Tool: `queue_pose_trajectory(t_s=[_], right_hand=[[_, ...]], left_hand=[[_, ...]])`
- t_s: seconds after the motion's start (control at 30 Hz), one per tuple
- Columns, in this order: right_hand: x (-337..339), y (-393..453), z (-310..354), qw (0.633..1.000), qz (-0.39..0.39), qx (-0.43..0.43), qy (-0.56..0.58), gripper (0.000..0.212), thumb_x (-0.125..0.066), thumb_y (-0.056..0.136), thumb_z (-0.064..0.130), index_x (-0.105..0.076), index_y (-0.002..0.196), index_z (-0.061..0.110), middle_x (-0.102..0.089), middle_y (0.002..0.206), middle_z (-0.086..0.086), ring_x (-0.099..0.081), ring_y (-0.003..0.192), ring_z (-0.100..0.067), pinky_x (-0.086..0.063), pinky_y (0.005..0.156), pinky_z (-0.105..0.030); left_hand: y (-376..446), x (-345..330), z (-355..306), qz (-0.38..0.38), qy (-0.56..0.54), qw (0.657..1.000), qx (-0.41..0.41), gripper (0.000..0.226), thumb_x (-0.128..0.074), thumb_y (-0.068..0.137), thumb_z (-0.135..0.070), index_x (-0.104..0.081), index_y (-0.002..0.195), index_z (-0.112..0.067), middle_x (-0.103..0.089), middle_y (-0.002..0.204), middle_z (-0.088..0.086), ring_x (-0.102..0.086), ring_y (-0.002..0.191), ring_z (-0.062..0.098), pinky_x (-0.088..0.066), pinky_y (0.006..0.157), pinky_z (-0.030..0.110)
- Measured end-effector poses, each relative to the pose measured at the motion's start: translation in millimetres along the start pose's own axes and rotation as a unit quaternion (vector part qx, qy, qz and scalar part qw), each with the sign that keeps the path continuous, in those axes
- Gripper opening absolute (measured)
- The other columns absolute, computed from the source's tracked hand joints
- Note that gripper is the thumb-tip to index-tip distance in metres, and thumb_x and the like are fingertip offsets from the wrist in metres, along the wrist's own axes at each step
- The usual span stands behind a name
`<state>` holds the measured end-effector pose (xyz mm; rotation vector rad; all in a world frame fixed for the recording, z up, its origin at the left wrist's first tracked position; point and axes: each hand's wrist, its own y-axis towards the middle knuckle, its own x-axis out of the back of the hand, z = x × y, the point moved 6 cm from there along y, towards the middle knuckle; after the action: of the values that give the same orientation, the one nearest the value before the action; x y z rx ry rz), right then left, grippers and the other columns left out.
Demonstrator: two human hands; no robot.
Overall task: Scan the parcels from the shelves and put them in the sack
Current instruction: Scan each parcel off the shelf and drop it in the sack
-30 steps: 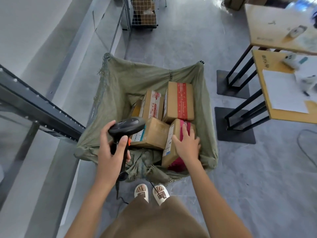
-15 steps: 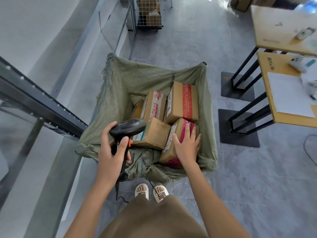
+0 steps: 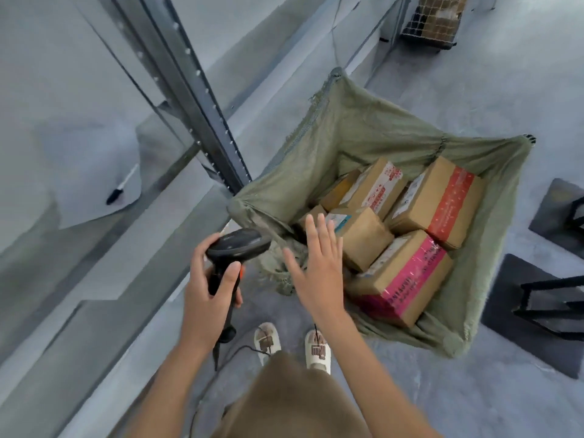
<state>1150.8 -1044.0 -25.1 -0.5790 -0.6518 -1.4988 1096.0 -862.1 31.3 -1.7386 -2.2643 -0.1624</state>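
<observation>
Head view, shelf: at far left we see a pale grey shelf board [image 3: 47, 90] with a smooth matt face; a slim black-capped white marker pen [image 3: 121, 185] lies on it.
Upright: a dark grey steel shelf post [image 3: 196, 99], long and angular, with a row of small punched holes, slants down toward the sack's near-left corner.
Left hand: our left hand [image 3: 205, 298] has its fingers curled tight round the grip of a black plastic handheld barcode scanner [image 3: 235, 248] with a rounded head; a thin black cable [image 3: 221, 361] trails from its base to the floor.
Right hand: our right hand [image 3: 316, 267] is flat and spread, fingers apart, holding nothing, above the sack's near-left edge and just beside the scanner.
Feet: two cream slippers [image 3: 292, 346] stand on the smooth grey floor [image 3: 474, 406].
Sack: a coarse-woven olive green sack [image 3: 363, 134] with frayed edges hangs open and square.
Parcels: inside it rest brown cardboard box parcels [image 3: 366, 238], packed touching; one with a white red-printed label [image 3: 376, 186], one with orange-red tape [image 3: 442, 200], and nearest, one with glossy pink tape [image 3: 407, 279].
Far right: black metal stand bases [image 3: 537, 330] lie flat on the floor.
Top right: a wire mesh cart [image 3: 433, 23] holds more cardboard.
</observation>
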Motion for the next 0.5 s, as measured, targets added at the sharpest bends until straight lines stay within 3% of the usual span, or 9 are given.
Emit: queue_pose_trajectory(t_s=[0.13, 0.23, 0.33, 0.43, 0.5], right_hand=[[-44.4, -20.4, 50.0, 0.992, 0.089, 0.090, 0.012, 0.072, -0.036, 0.098, 0.055, -0.021, 0.159, 0.020, -0.015, 0.167, -0.004, -0.004, 0.155, -0.020, -0.002, 0.124, -0.039], [-77.0, -48.2, 90.4, 0.974, 0.156, 0.166, -0.002, 0.070, -0.045, 0.100, 0.048, -0.020, 0.159, 0.020, -0.011, 0.167, -0.004, 0.000, 0.155, -0.021, -0.002, 0.125, -0.040], [-105.2, -86.3, 135.7, 0.952, 0.202, 0.229, -0.003, 0.071, -0.037, 0.098, 0.051, -0.020, 0.159, 0.020, -0.011, 0.167, -0.005, 0.001, 0.154, -0.019, 0.000, 0.124, -0.038], [-139.6, -132.3, 186.8, 0.926, 0.246, 0.286, -0.006, 0.069, -0.041, 0.099, 0.047, -0.020, 0.159, 0.021, -0.011, 0.167, -0.006, 0.000, 0.155, -0.021, 0.004, 0.123, -0.034], [-164.4, -169.4, 224.5, 0.911, 0.266, 0.315, -0.003, 0.068, -0.042, 0.099, 0.045, -0.023, 0.159, 0.019, -0.016, 0.166, -0.009, -0.005, 0.155, -0.024, -0.002, 0.125, -0.039]], left_hand=[[-39.9, 73.3, 23.7, -0.125, -0.016, 0.991, 0.036, 0.048, -0.064, 0.086, -0.050, -0.046, 0.130, -0.046, -0.067, 0.086, 0.012, -0.056, 0.054, 0.032, -0.051, 0.058, 0.045], [-78.0, 124.6, 36.8, -0.206, -0.028, 0.977, 0.038, 0.043, -0.064, 0.093, -0.041, -0.045, 0.132, -0.045, -0.068, 0.082, 0.008, -0.056, 0.053, 0.030, -0.049, 0.058, 0.042], [-120.6, 170.0, 45.0, -0.267, -0.034, 0.962, 0.039, 0.047, -0.064, 0.089, -0.049, -0.045, 0.132, -0.043, -0.068, 0.081, 0.007, -0.056, 0.054, 0.029, -0.049, 0.058, 0.040], [-170.1, 219.5, 51.5, -0.317, -0.033, 0.947, 0.032, 0.049, -0.062, 0.084, -0.052, -0.046, 0.130, -0.043, -0.069, 0.083, 0.006, -0.057, 0.053, 0.028, -0.049, 0.057, 0.038], [-206.9, 254.9, 55.9, -0.342, -0.017, 0.939, 0.032, 0.045, -0.061, 0.085, -0.050, -0.045, 0.127, -0.047, -0.069, 0.083, 0.003, -0.058, 0.053, 0.025, -0.051, 0.055, 0.034]])
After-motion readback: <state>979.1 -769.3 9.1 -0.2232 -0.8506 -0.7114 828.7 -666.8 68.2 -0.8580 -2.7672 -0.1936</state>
